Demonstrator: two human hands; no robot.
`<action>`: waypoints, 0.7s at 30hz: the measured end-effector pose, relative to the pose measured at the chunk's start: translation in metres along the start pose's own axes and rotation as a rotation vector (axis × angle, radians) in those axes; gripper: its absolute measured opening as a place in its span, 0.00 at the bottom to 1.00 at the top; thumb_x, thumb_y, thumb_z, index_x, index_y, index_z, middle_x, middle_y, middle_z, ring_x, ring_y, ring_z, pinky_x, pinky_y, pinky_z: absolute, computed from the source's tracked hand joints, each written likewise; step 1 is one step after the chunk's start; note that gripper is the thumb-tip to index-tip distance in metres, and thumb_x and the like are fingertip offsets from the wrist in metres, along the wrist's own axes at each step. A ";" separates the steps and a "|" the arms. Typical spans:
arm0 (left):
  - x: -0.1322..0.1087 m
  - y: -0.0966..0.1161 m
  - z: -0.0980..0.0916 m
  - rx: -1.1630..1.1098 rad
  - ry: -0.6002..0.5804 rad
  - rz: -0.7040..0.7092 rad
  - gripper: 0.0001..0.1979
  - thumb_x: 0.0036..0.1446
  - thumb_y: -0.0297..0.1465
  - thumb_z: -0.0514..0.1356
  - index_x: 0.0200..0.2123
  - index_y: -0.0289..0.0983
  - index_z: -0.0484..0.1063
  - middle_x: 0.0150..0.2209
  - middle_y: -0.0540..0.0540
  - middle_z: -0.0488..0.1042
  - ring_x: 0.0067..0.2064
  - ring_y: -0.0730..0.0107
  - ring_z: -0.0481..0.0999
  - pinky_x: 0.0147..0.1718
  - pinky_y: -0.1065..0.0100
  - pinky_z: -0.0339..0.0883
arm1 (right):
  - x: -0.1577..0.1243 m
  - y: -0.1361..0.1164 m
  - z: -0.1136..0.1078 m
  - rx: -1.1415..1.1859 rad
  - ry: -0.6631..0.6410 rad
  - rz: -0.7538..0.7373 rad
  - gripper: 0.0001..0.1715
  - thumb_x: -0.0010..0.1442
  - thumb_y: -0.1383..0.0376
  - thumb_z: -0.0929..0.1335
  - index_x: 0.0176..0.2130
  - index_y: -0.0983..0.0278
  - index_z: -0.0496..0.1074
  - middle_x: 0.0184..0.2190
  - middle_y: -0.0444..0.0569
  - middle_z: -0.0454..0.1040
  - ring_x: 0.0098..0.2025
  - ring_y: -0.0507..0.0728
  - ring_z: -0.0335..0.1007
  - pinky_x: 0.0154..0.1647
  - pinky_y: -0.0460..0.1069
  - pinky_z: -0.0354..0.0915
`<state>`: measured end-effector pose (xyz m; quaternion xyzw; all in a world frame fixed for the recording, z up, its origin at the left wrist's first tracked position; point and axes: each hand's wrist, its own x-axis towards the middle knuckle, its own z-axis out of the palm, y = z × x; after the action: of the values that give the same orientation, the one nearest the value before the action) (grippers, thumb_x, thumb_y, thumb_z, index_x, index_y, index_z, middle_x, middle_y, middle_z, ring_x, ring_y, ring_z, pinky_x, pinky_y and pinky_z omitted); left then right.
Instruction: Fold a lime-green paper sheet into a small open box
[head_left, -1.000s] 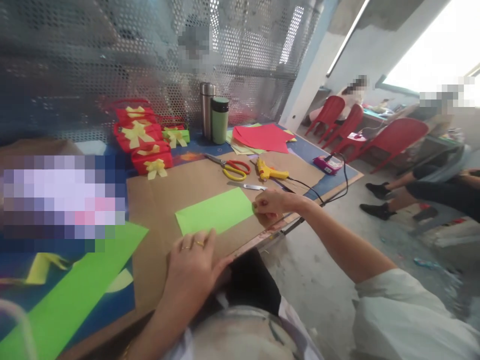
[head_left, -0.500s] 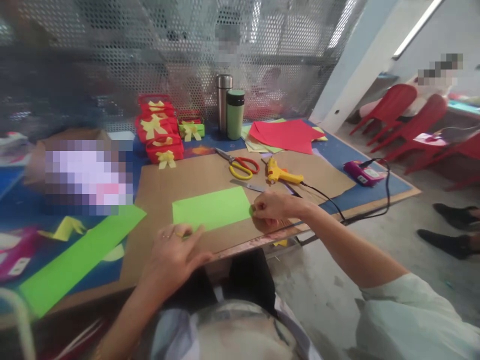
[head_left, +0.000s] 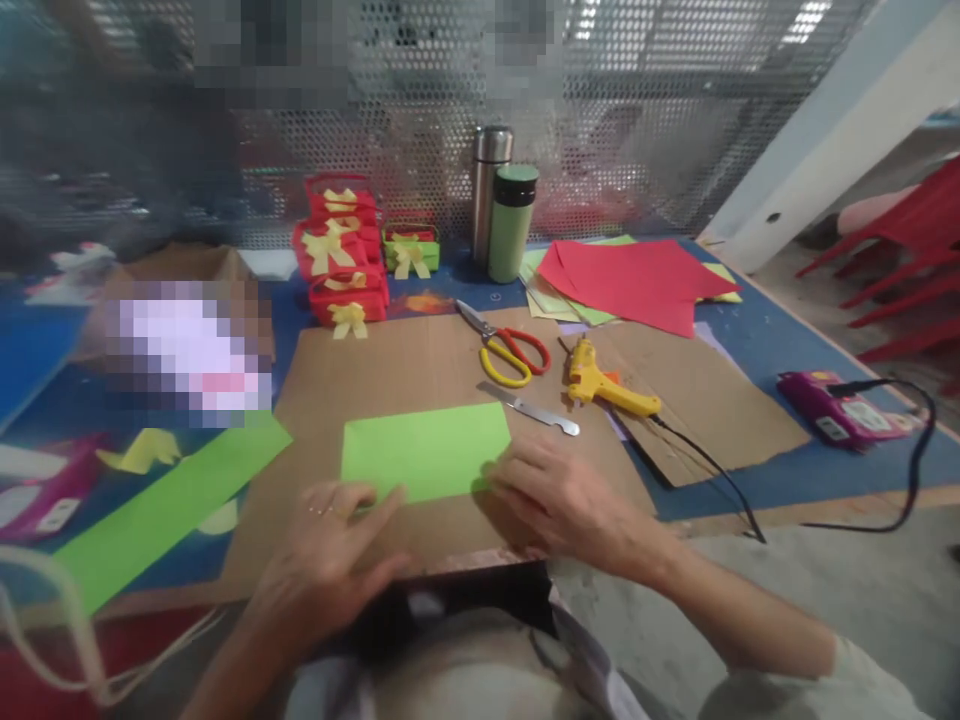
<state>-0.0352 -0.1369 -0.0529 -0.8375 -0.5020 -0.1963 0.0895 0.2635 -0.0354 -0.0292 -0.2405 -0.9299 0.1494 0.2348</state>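
A light green sheet of paper [head_left: 424,450] lies on the brown cardboard in front of me. My left hand [head_left: 337,540] rests at its near left edge, fingertips on the paper and thumb spread apart. At the right edge, my right hand [head_left: 555,500] has its fingers bent and pressed together on the paper's near corner; the fingertips are partly hidden. Just beyond the sheet lies a metal craft knife or blade [head_left: 541,412]. Scissors [head_left: 514,352] with red and yellow handles and a yellow glue gun [head_left: 600,380] lie further back.
Red paper boxes with yellow bows [head_left: 341,255] stand at the back, beside a green box [head_left: 411,252] and a green flask [head_left: 513,225]. Red sheets [head_left: 630,280] lie right. A purple power strip [head_left: 840,410] sits at the right edge. A green strip [head_left: 172,510] lies left.
My right hand has shifted from a pinch at the paper's right edge to bent fingers over its near right corner. My left hand stays at the near left. The view has turned right.
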 end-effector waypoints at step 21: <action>0.050 0.026 0.002 0.049 -0.246 -0.281 0.11 0.66 0.37 0.59 0.37 0.34 0.75 0.41 0.37 0.77 0.47 0.52 0.74 0.47 0.55 0.63 | 0.018 0.003 0.043 -0.024 0.104 0.365 0.10 0.60 0.68 0.72 0.30 0.62 0.68 0.28 0.43 0.71 0.31 0.52 0.63 0.33 0.47 0.54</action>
<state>0.0094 -0.1084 -0.0319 -0.7743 -0.6260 -0.0905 0.0193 0.2293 -0.0307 -0.0602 -0.4152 -0.8592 0.1660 0.2486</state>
